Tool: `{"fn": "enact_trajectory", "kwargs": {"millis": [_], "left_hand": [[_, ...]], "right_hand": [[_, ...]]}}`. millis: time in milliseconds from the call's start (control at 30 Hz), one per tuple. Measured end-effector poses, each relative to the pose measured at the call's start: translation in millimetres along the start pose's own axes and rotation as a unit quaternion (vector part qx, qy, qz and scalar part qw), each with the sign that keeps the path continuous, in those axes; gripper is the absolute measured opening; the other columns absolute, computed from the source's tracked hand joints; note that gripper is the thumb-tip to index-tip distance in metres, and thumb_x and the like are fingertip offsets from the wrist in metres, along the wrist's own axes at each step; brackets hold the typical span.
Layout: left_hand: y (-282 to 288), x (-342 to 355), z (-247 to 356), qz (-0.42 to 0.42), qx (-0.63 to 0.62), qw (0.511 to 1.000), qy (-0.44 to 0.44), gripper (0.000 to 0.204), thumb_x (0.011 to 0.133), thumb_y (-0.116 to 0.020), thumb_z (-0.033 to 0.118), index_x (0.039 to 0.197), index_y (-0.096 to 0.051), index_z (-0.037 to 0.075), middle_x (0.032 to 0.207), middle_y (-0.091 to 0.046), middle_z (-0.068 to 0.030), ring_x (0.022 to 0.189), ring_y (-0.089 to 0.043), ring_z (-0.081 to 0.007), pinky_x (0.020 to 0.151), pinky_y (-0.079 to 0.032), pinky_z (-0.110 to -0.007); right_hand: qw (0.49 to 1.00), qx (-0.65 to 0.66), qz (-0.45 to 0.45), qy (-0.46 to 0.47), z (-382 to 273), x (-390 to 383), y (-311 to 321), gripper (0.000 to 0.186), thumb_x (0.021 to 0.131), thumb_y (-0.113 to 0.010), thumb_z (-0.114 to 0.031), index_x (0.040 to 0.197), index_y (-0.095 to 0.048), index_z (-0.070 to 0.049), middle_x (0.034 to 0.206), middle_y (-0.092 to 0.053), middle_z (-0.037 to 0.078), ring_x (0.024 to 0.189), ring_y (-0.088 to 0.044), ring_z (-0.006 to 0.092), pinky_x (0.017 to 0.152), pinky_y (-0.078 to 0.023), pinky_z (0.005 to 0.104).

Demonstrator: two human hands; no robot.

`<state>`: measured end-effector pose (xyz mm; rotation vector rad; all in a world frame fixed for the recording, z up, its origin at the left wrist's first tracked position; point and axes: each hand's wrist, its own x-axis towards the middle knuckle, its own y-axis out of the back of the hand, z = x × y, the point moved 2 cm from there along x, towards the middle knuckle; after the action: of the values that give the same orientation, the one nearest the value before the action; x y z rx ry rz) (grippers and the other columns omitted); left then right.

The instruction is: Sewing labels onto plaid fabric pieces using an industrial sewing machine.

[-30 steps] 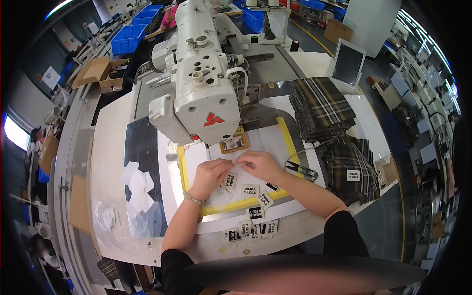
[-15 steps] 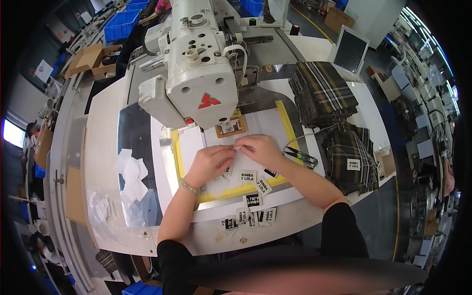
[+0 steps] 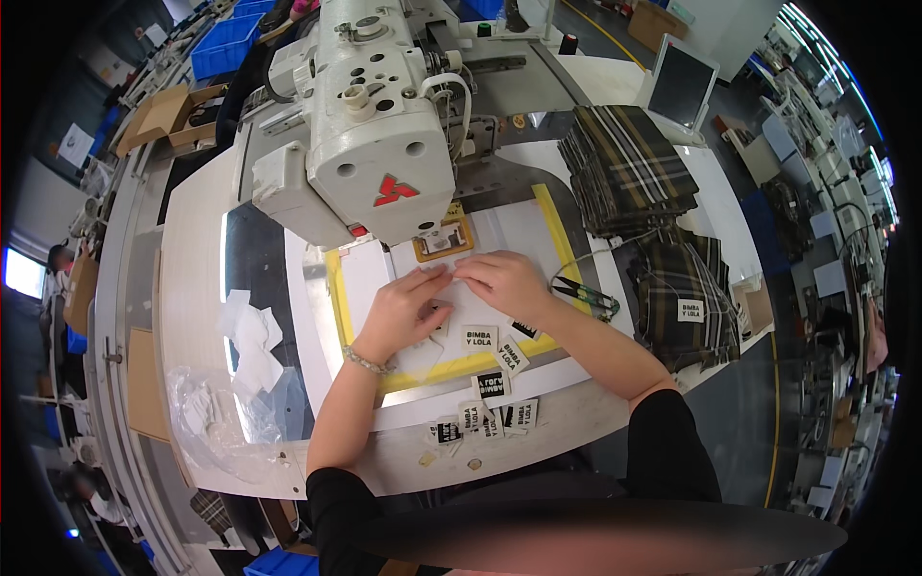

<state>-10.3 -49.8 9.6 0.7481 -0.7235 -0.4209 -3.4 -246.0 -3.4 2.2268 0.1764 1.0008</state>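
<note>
My left hand (image 3: 407, 305) and my right hand (image 3: 506, 285) meet at the fingertips over the white work plate (image 3: 384, 274), which has yellow tape along its edges. Both hands are closed, pinching at one small spot just in front of the yellow-framed clamp (image 3: 444, 240) under the sewing machine head (image 3: 379, 158). What they hold is too small and covered to name. Close below my hands lies a white fabric label (image 3: 479, 338) with dark print. A tilted white label (image 3: 513, 357) and a black label (image 3: 492, 385) lie nearer the table edge.
More labels (image 3: 471, 419) lie loose at the front edge. Green-handled snips (image 3: 588, 294) rest right of my right hand. Folded plaid fabric (image 3: 629, 173) is stacked at the right, with labelled plaid pieces (image 3: 684, 278) before it. White scraps (image 3: 252, 336) and clear plastic (image 3: 197, 408) lie left.
Both hands have shifted slightly away from me, toward the clamp, with fingertips still together. My left thumb stands a little farther from its fingers. The whole view has moved slightly.
</note>
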Motion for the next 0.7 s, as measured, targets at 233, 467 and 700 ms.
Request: {"fn": "enact_trajectory", "kwargs": {"millis": [233, 467, 700], "left_hand": [[-0.8, -0.4, -2.4, -0.024, 0.015, 0.999, 0.047, 0.044, 0.074, -0.075, 0.02, 0.113, -0.064, 0.003, 0.121, -0.062, -0.0135, 0.092, -0.066, -0.0277, 0.079, -0.055, -0.035], [-5.4, 0.1, -2.4, -0.066, 0.049, 0.996, 0.047, 0.06, 0.077, -0.074, 0.031, 0.124, -0.056, -0.002, 0.126, -0.057, -0.0179, 0.115, -0.056, -0.0338, 0.1, -0.045, -0.041], [-9.5, -2.2, -6.6, -0.106, 0.073, 0.991, 0.048, 0.068, 0.081, -0.069, 0.038, 0.133, -0.048, -0.001, 0.129, -0.051, -0.0204, 0.122, -0.049, -0.0355, 0.111, -0.031, -0.049]], "right_hand": [[0.999, -0.038, -0.009, 0.017, 0.2, -0.8, -0.5, 0.012, 0.074, -0.069, -0.009, 0.086, -0.068, -0.01, 0.093, -0.07, 0.002, 0.082, -0.066, 0.0227, 0.074, -0.053, 0.0343], [0.996, -0.062, -0.048, 0.037, -7.7, 1.3, 1.8, 0.012, 0.075, -0.071, -0.013, 0.086, -0.067, -0.009, 0.092, -0.069, 0.001, 0.086, -0.063, 0.0213, 0.077, -0.051, 0.0327], [0.997, -0.039, -0.056, 0.043, -5.4, -1.9, -3.5, 0.013, 0.078, -0.069, -0.015, 0.085, -0.062, -0.007, 0.095, -0.067, 0.005, 0.089, -0.063, 0.0251, 0.08, -0.051, 0.0365]]}}
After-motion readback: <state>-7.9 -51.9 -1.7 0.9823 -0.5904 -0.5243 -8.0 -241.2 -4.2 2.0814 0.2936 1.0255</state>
